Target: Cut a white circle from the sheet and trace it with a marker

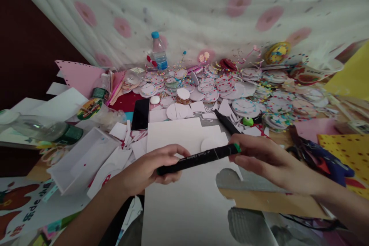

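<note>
Held marker point(201, 158), cut card point(184, 207) beneath, discs point(226, 84) (heaped) behind, phone point(140, 114) nearby

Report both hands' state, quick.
Left hand: closed, holding the black marker near one end.
Right hand: closed, gripping that marker's green-tipped end.

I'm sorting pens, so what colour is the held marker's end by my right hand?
The marker end is green; see the head view.
</note>
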Demonstrator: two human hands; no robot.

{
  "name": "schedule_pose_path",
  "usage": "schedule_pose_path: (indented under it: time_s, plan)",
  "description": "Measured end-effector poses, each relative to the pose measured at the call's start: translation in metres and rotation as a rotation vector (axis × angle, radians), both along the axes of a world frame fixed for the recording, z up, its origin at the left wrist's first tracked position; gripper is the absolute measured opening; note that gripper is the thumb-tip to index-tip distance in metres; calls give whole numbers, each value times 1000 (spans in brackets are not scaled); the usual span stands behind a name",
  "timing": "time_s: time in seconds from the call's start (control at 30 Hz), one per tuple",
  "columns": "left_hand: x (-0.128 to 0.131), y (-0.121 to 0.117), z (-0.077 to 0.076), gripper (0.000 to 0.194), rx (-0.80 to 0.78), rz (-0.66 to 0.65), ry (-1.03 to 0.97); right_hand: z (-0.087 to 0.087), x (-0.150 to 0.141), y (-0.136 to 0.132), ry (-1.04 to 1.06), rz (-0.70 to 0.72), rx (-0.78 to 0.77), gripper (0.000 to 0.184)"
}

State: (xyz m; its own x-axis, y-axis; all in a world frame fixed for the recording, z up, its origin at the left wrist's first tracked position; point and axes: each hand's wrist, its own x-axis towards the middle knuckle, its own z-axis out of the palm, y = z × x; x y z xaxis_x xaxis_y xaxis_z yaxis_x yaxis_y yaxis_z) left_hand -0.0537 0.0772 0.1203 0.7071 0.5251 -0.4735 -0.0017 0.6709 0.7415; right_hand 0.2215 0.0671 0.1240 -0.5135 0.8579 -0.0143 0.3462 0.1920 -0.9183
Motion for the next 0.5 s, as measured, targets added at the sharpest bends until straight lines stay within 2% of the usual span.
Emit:
schedule_pose_path:
  time_s: [0.07, 0.13, 0.23, 0.37, 0.5]
  plan:
    - [5, 0, -4, 25, -27, 29, -92, -13, -5, -3, 178, -48, -112, 25]
    - [11, 1, -7, 23, -57, 4, -189, -28, -12, -5, 324, -128, -197, 30]
    - [17, 2, -9, 29, -79, -12, -257, -40, -22, -7, 410, -265, -252, 36]
    - [13, 1, -9, 35, -99, 14, -261, -35, -24, -4, 398, -271, -203, 35]
    - [7, 0, -10, 37, -128, 25, -274, -24, -19, -3, 362, -250, -75, 19]
